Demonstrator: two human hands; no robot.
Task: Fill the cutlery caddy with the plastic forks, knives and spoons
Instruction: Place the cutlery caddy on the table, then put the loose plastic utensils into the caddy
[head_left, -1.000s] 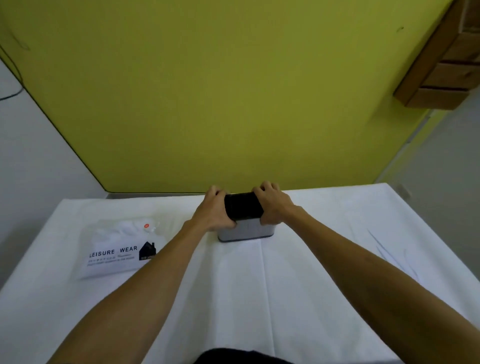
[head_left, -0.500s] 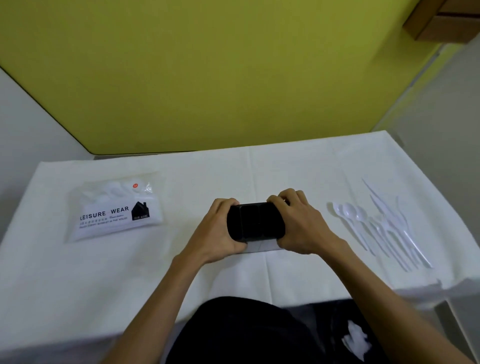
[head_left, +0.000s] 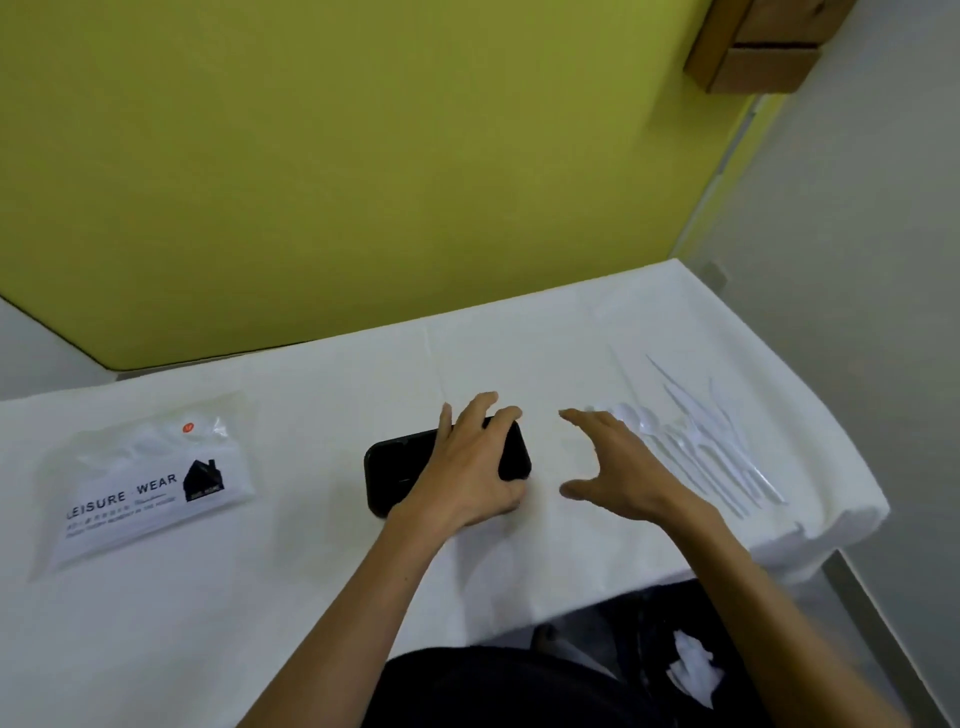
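— Two hands over the tabletop (head_left: 260, 597); what does each do?
— Left hand (head_left: 467, 467) grips the black cutlery caddy (head_left: 400, 467), fingers wrapped over its right end. Right hand (head_left: 618, 473) hovers spread wide, holding nothing.
— And the cutlery?
— White plastic spoons, forks and knives (head_left: 696, 441) lie loose just beyond the right hand. A printed plastic bag (head_left: 150, 483) sits far left.

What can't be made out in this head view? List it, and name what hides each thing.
- Caddy: the left hand covers its right half, and its dark inside shows no contents.
- White cutlery: it blends into the white tablecloth, and the right hand covers its near-left edge, so no count is possible.
- Bag: the small print under LEISURE WEAR is too small to read.
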